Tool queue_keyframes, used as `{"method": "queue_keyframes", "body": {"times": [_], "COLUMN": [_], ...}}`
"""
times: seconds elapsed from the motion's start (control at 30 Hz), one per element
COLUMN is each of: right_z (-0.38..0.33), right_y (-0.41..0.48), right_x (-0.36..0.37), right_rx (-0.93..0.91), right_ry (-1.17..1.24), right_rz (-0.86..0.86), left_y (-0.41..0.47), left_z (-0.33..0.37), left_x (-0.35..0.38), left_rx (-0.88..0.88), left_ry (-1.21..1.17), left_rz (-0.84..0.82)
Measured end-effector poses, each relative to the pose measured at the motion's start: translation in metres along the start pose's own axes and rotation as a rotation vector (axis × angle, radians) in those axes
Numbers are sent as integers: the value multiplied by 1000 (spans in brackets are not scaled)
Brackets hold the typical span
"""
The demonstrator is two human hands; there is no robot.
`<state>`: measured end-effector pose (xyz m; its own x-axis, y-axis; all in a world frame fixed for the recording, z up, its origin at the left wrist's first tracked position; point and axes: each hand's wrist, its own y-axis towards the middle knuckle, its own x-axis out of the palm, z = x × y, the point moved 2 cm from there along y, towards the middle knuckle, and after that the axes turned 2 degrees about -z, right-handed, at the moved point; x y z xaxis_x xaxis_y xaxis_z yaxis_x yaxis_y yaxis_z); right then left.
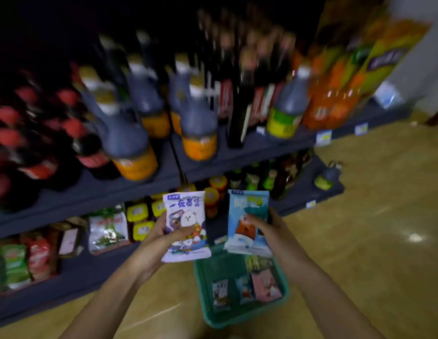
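Left hand [161, 237] grips the white packet [186, 223]; right hand [264, 227] grips the blue packet [247, 221]; either could slip and miss the green basket [284, 289] at lower centre.

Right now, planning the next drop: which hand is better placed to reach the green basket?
Right hand, likely: its blue packet hangs above the green basket, while the left hand's white packet is mostly left of it.
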<state>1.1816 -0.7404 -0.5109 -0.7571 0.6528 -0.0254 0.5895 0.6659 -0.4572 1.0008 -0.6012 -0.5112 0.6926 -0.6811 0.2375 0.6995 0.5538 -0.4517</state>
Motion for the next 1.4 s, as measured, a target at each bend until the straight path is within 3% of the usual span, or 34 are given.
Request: {"method": "queue_keyframes", "body": {"times": [0.23, 0.47, 0.7, 0.93, 1.4], "right_z": [-220, -343, -401, -440, -501], "right_y": [-107, -186, -251, -280, -207], "right_x": [78, 179, 295, 424, 544], "right_rx": [-197, -319, -438, -470, -465], "right_ry": [2, -16, -17, 19, -72], "right_rz": [-169, -347, -469, -565, -481], "left_y": [-161, -279, -371, -432, -387], "left_z": [205, 327, 394, 450, 524], "left_x": [-16, -71, -160, -272, -394], "left_rx": [141, 357, 469, 426, 353], "left_ry": [-19, -22, 11, -7, 5], "left_rz": [116, 332, 423, 487, 506]}}
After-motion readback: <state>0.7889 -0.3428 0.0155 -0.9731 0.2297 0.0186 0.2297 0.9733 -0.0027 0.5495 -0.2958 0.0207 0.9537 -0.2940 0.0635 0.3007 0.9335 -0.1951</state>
